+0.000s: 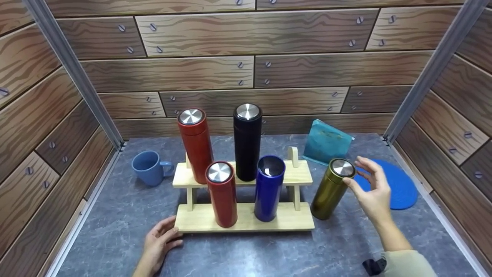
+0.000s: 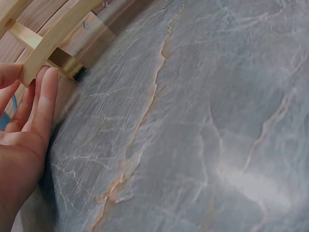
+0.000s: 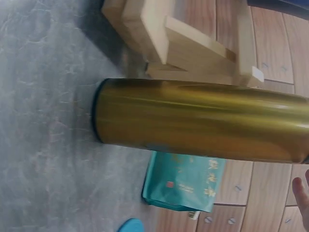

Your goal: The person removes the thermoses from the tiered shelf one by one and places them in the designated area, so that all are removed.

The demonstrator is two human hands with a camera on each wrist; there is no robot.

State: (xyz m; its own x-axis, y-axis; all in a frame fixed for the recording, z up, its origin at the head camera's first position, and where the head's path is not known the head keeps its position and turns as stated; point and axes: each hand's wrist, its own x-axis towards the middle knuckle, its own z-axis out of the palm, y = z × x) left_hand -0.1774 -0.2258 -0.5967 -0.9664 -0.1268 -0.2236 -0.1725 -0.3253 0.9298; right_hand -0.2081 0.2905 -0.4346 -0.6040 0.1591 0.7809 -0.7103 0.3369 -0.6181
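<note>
At the two-tier wooden display rack (image 1: 246, 225), my left hand (image 1: 159, 240) pinches the left end of the lower board between thumb and fingers. In the left wrist view, the fingers (image 2: 47, 96) lie against the board's end. A gold thermos flask (image 1: 327, 196) with a silver-topped lid stands upright on the table, right of the rack. My right hand (image 1: 373, 192) is at its lid, thumb at the front edge and fingers spread by the right side. In the right wrist view, fingertips (image 3: 300, 193) show beside the flask's top with a gap.
On the rack's upper tier stand a tall red flask (image 1: 196, 148) and a black flask (image 1: 247, 148); a red flask (image 1: 222, 198) and a blue flask (image 1: 268, 196) occupy the lower. A blue mug (image 1: 148, 171) sits left, a teal pouch (image 1: 326, 142) behind, a blue mat (image 1: 401, 188) right.
</note>
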